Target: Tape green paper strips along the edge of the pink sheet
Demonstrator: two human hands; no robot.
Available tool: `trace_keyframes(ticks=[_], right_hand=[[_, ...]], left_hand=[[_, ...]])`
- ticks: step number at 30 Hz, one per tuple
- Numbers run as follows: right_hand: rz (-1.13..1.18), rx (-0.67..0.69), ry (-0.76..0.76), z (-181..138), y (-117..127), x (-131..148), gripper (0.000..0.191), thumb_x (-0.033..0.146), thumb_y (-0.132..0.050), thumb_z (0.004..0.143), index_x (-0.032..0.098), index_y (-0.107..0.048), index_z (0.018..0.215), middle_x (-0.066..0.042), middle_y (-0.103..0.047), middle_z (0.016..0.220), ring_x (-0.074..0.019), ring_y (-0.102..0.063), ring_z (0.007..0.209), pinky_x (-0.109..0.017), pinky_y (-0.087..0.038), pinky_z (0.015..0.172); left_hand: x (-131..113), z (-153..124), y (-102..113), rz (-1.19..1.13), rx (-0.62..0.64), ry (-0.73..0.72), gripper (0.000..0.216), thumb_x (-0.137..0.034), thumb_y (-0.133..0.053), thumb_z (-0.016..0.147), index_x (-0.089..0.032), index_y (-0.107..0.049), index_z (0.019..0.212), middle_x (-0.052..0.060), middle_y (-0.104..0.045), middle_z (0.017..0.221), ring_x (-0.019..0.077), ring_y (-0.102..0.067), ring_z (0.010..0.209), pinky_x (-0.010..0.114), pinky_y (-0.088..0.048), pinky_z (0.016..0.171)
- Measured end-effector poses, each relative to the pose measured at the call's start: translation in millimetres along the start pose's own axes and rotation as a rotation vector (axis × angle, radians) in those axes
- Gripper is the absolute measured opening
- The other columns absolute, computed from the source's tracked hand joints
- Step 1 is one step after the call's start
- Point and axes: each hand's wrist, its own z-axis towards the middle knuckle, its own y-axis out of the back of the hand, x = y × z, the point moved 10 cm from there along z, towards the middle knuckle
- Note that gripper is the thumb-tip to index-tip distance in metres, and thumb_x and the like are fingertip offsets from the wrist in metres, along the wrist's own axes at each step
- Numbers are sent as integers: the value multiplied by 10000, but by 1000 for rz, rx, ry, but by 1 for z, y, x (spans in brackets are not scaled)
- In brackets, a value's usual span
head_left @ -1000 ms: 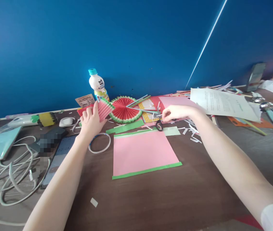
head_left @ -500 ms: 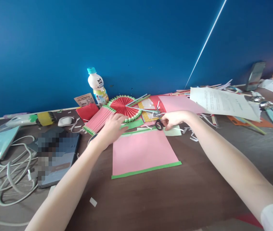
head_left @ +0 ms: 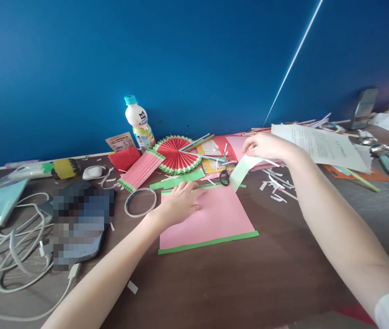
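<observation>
My left hand [head_left: 179, 202] lies flat, fingers spread, on the upper left part of a pink paper sheet [head_left: 215, 219] with green strips along its near and far edges. My right hand [head_left: 266, 146] is raised above the table and pinches the top end of a pale green paper strip [head_left: 241, 171], which hangs down toward the sheet's far right corner. Black-handled scissors [head_left: 224, 176] lie on the table just left of that strip. A pleated pink fan piece [head_left: 141, 170] rests to the left, beside a round red and green paper fan [head_left: 177, 155].
A drink bottle [head_left: 138, 122] stands by the blue wall. A tape ring [head_left: 141, 202], a blurred phone [head_left: 79, 224] and white cables [head_left: 16, 260] lie at left. Printed sheets [head_left: 317, 146], paper scraps [head_left: 278, 189] and coloured papers crowd the right back.
My left hand let go of the pleated pink piece and moved right onto the pink sheet. My right hand took the pale green strip and lifted it up and to the right.
</observation>
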Motion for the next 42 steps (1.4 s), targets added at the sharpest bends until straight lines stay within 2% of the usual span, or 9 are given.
trace_keyframes(ticks=[7, 13, 18, 21, 24, 27, 31, 35, 42], right_hand=[[182, -348, 283, -28, 54, 42, 187, 187, -484, 791, 239, -652, 853, -50, -654, 972, -240, -575, 912, -393, -418, 778], [191, -138, 508, -36, 20, 93, 246, 198, -438, 839, 239, -660, 936, -31, -626, 1031, -193, -571, 877, -351, -424, 759], [217, 25, 740, -57, -10, 139, 313, 121, -388, 842, 230, -657, 960, -23, -622, 999, -159, -563, 894, -307, -432, 767], [241, 37, 783, -64, -12, 149, 326, 112, -381, 840, 227, -646, 991, -27, -623, 993, -152, -560, 871, -290, -435, 734], [240, -82, 668, -54, 1, 134, 377, 129, -394, 834, 243, -553, 1157, -40, -578, 1131, -158, -553, 892, -284, -436, 706], [67, -170, 350, -30, 8, 89, 353, 118, -410, 800, 190, -540, 1120, -79, -584, 1120, -181, -566, 858, -280, -417, 653], [-251, 106, -80, -6, -21, 21, 316, 74, -442, 730, 205, -583, 980, -57, -641, 994, -180, -581, 811, -264, -387, 614], [-296, 284, -127, 3, -53, 3, 314, 79, -549, 644, 184, -590, 937, -62, -656, 870, -178, -583, 687, -258, -377, 535], [-350, 298, -74, 5, -69, 8, 436, 69, -560, 641, 201, -543, 1056, -77, -616, 1053, -193, -580, 804, -246, -379, 539]], left_hand=[[17, 2, 27, -185, -166, 5, 317, -213, -425, 843, -192, -559, 1129, 77, -567, 1161, 232, -494, 1106, 379, -375, 964], [35, -13, 81, -244, -554, 131, 382, -272, -412, 867, -173, -469, 1231, 93, -554, 1209, 221, -508, 1112, 349, -402, 930], [5, -11, 79, -156, -554, -36, 477, -301, -487, 842, -209, -386, 1299, 82, -482, 1318, 231, -411, 1213, 380, -318, 1000], [6, -9, 75, -180, -535, 2, 266, -287, -496, 819, -197, -554, 1063, 55, -619, 1079, 220, -533, 1009, 331, -392, 865], [27, -10, 73, -299, -513, 163, 156, -287, -472, 803, -180, -572, 750, -3, -608, 705, 160, -543, 676, 253, -384, 608], [51, -16, 75, -489, -570, 292, 163, -298, -460, 790, -176, -547, 726, -18, -576, 619, 137, -507, 559, 234, -327, 504], [71, -18, 70, -779, -616, 339, 134, -298, -477, 767, -178, -531, 746, -10, -607, 645, 145, -559, 552, 232, -376, 503], [76, -14, 61, -934, -587, 331, 112, -276, -508, 730, -177, -538, 772, -6, -617, 655, 162, -592, 559, 253, -431, 528], [81, -17, 61, -933, -621, 332, 133, -279, -520, 716, -169, -562, 778, 4, -634, 673, 175, -612, 593, 249, -433, 527]])
